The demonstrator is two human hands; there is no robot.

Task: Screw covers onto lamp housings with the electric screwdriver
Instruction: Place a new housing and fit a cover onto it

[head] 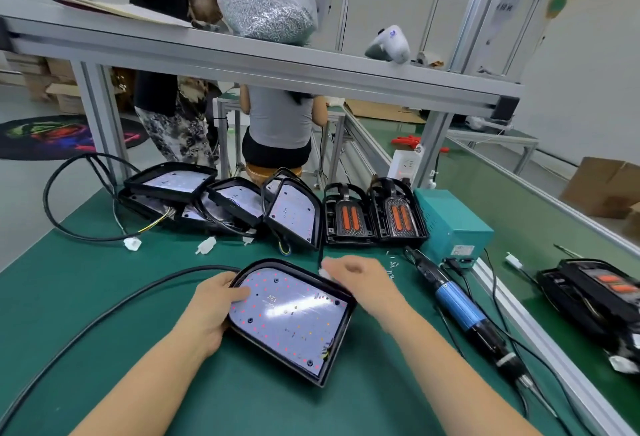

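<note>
A black lamp housing with a white LED board lies face up on the green mat in front of me. My left hand grips its left edge, thumb on the board. My right hand reaches over the housing's far right corner, fingers curled near a white connector; it is blurred, so I cannot tell what it holds. The electric screwdriver, blue-bodied with a black cable, lies on the mat to the right. Loose screws are scattered beyond my right hand.
Several more housings are stacked at the back, with two covers showing orange inserts beside a teal power box. Another lamp lies on the right conveyor. A thick black cable crosses the mat. Two people stand behind the bench.
</note>
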